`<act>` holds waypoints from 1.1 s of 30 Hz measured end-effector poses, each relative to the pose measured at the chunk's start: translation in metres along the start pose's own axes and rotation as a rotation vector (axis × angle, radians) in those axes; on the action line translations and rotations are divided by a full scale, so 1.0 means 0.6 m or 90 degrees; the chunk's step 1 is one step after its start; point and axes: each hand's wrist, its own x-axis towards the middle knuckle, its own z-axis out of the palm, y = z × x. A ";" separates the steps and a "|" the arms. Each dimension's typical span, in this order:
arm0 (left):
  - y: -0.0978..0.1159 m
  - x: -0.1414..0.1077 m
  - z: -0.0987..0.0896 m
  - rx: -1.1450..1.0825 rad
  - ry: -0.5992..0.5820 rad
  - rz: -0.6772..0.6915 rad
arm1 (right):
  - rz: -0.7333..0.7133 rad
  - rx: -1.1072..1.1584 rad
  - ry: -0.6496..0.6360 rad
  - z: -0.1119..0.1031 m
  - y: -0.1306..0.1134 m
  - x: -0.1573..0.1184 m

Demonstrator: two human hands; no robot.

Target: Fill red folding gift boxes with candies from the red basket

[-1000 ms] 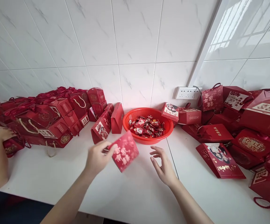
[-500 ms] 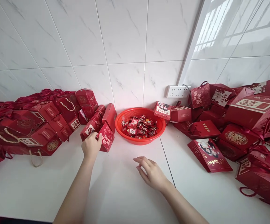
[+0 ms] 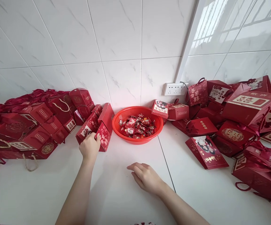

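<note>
On the left side of the white table, my left hand is closed at the near edge of a red gift box with white lettering. Its fingertips are partly hidden, and a second red box stands close against that one. My right hand hovers over the table in front of the basket, fingers loosely extended and nothing in them. A red plastic basket of small wrapped candies stands by the wall, just right of the held box.
Red gift boxes, some with rope handles, are piled along the left. Another heap of red boxes fills the right, with a flat box at its near edge. A white power strip is on the tiled wall.
The view has shifted slightly, so most things appear a little further left. My right hand has moved slightly left and nearer to me. My left hand stays closed at the box.
</note>
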 end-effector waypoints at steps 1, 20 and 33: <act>0.001 0.003 -0.003 0.003 -0.010 -0.007 | -0.006 -0.002 -0.002 0.000 -0.001 0.000; 0.000 0.022 -0.013 0.002 -0.101 -0.015 | -0.018 -0.050 -0.029 -0.014 -0.001 0.009; 0.082 -0.122 0.019 -0.333 -0.058 0.649 | 0.634 -0.279 0.438 -0.238 0.122 -0.209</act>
